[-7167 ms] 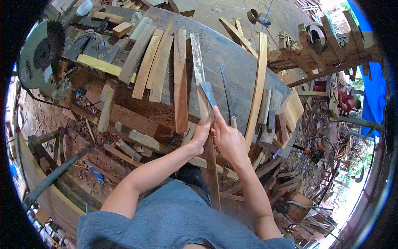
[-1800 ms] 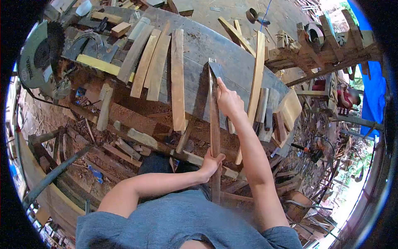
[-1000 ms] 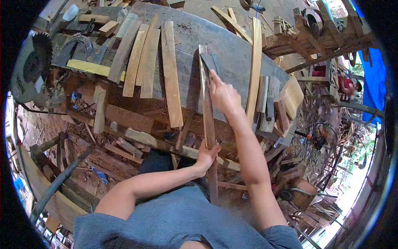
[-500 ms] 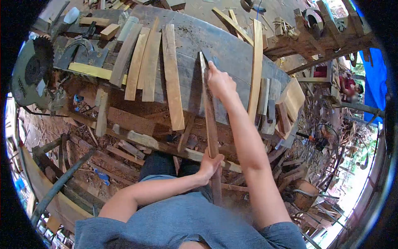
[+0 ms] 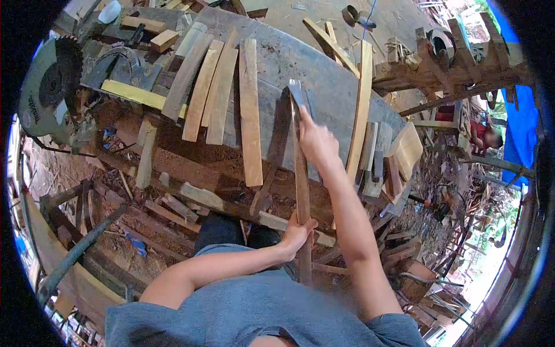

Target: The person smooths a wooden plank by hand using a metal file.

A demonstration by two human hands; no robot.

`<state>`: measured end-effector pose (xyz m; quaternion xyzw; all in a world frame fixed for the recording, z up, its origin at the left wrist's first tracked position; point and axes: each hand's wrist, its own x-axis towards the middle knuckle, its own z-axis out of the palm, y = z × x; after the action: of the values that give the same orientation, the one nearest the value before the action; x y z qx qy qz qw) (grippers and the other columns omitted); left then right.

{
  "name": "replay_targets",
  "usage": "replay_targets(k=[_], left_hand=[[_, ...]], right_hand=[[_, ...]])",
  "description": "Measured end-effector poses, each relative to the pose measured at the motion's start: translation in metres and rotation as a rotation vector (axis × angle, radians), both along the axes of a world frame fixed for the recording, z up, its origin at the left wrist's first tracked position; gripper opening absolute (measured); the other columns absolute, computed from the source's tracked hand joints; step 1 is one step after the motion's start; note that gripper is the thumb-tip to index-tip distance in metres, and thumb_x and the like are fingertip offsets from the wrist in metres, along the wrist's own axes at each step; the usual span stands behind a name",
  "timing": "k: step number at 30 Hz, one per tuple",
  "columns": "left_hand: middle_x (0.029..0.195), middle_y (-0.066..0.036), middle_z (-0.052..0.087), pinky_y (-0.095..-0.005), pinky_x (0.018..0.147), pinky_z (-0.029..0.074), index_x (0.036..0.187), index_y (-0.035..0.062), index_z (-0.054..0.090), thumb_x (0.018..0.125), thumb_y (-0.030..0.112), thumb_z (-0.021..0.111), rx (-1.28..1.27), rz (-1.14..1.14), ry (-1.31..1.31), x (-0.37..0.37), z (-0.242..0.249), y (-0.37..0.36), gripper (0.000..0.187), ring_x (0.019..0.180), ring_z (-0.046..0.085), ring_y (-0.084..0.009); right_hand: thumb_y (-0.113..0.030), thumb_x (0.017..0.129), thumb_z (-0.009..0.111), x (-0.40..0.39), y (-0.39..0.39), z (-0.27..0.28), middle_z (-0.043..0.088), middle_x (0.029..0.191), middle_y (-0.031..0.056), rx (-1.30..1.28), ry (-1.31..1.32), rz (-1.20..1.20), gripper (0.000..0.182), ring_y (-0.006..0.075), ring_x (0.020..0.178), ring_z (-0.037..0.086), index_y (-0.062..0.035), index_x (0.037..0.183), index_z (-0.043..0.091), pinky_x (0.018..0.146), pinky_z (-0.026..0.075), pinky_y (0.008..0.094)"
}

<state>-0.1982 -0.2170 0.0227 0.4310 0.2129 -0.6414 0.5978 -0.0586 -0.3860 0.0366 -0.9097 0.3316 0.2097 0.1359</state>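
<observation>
My left hand (image 5: pixel 299 234) is wrapped round the lower part of a long, narrow wooden strip (image 5: pixel 302 194), which points away from me over the bench edge. Near the strip's far end, my right hand (image 5: pixel 319 143) is closed and slightly blurred, with a finger reaching along the strip. Just beyond that finger lies a dark flat piece (image 5: pixel 296 92) with a shiny far edge; its exact kind does not show, and the hand hides part of it. To the left, a loose wooden slat (image 5: pixel 250 115) rests on the bench.
The grey workbench (image 5: pixel 272 63) carries several wooden slats (image 5: pixel 222 98) at left. A circular saw (image 5: pixel 49 95) with an exposed toothed blade stands far left. At right are a long slat (image 5: pixel 363 92) and wood blocks (image 5: pixel 406 147). Another person (image 5: pixel 484 136) is farther right.
My right hand has moved slightly nearer me along the strip. The dark flat piece now shows a bright far edge. The left hand keeps its grip; the whole view has shifted a little.
</observation>
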Motion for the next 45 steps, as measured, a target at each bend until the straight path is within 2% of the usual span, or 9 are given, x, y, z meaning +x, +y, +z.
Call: replay_targets(k=[16,23,26,28,30,32,33,40,45], left_hand=[[0.07,-0.005,0.053,-0.0328,0.045,0.046,0.111,0.009,0.041,0.089,0.018,0.061,0.023,-0.035,-0.017,-0.02,-0.004,0.006,0.031,0.05,0.053,-0.016],[0.064,-0.004,0.048,-0.0359,0.043,0.047,0.102,0.0123,0.039,0.088,0.02,0.061,0.026,-0.055,-0.07,-0.027,-0.006,0.008,0.027,0.048,0.052,-0.019],[0.063,-0.002,0.046,-0.0357,0.043,0.047,0.097,0.0117,0.041,0.085,0.02,0.061,0.042,-0.012,0.023,-0.02,-0.002,-0.004,0.024,0.05,0.052,-0.0171],[0.063,-0.002,0.046,-0.0357,0.043,0.047,0.095,0.0117,0.042,0.085,0.022,0.061,0.031,0.011,0.035,-0.008,-0.006,-0.017,0.024,0.049,0.051,-0.0165],[0.064,-0.001,0.045,-0.0359,0.045,0.047,0.088,0.0123,0.043,0.085,0.029,0.062,0.023,0.056,0.119,0.008,-0.014,-0.033,0.025,0.05,0.049,-0.0155],[0.065,-0.001,0.045,-0.0358,0.047,0.048,0.087,0.0143,0.042,0.083,0.033,0.064,-0.035,0.08,0.098,0.028,-0.012,-0.044,0.029,0.052,0.05,-0.0156],[0.065,0.0,0.045,-0.036,0.048,0.048,0.087,0.0148,0.041,0.081,0.034,0.065,-0.045,0.097,0.122,0.033,-0.018,-0.05,0.031,0.053,0.05,-0.0158],[0.066,-0.001,0.043,-0.0368,0.048,0.046,0.094,0.0168,0.039,0.078,0.034,0.069,0.015,0.16,-0.009,0.018,-0.015,-0.076,0.038,0.053,0.047,-0.0167],[0.068,-0.001,0.047,-0.0348,0.05,0.048,0.088,0.014,0.047,0.08,0.032,0.066,0.105,0.125,-0.046,-0.028,-0.029,-0.065,0.028,0.057,0.051,-0.0146]], right_hand=[[-0.035,0.097,0.037,-0.035,0.014,0.016,0.065,0.097,0.0275,0.0,0.052,-0.018,0.047,0.0448,0.091,0.064,-0.0305,0.144,0.034,0.079,0.05,0.056],[-0.035,0.096,0.037,0.012,-0.041,-0.042,0.067,0.094,0.0252,-0.019,-0.079,-0.039,0.049,0.0397,0.084,0.067,-0.0269,0.144,0.033,0.072,0.052,0.052],[-0.036,0.096,0.042,-0.036,-0.068,-0.042,0.067,0.097,0.0189,0.65,-0.252,-0.241,0.055,0.0215,0.062,0.065,-0.0137,0.146,0.032,0.056,0.052,0.0417],[-0.042,0.095,0.049,-0.083,-0.07,-0.012,0.064,0.109,0.0157,0.844,-0.171,-0.394,0.062,0.0194,0.078,0.064,-0.0079,0.145,0.033,0.068,0.052,0.0368],[-0.046,0.091,0.056,-0.144,-0.065,-0.013,0.056,0.119,0.0134,0.841,-0.264,-0.416,0.071,0.0201,0.113,0.05,-0.001,0.142,0.036,0.098,0.037,0.0327],[-0.038,0.09,0.059,-0.193,-0.052,0.036,0.06,0.084,0.0045,0.97,-0.105,-0.518,0.044,0.0121,0.073,0.061,-0.0038,0.116,0.051,0.061,0.049,0.0268],[-0.031,0.089,0.061,-0.228,-0.05,0.024,0.053,0.068,0.0,1.066,-0.255,-0.526,0.033,0.0083,0.048,0.052,-0.0067,0.108,0.05,0.04,0.041,0.0237],[-0.007,0.08,0.06,-0.372,0.004,0.017,0.061,0.091,0.0123,1.416,-0.498,-0.881,0.028,0.0254,0.079,0.068,-0.0039,0.104,0.046,0.059,0.056,0.0351],[-0.009,0.079,0.055,-0.381,0.041,-0.004,0.061,0.081,0.0099,1.435,-0.588,-0.983,0.027,0.0187,0.067,0.063,-0.0059,0.103,0.045,0.058,0.053,0.0318]])
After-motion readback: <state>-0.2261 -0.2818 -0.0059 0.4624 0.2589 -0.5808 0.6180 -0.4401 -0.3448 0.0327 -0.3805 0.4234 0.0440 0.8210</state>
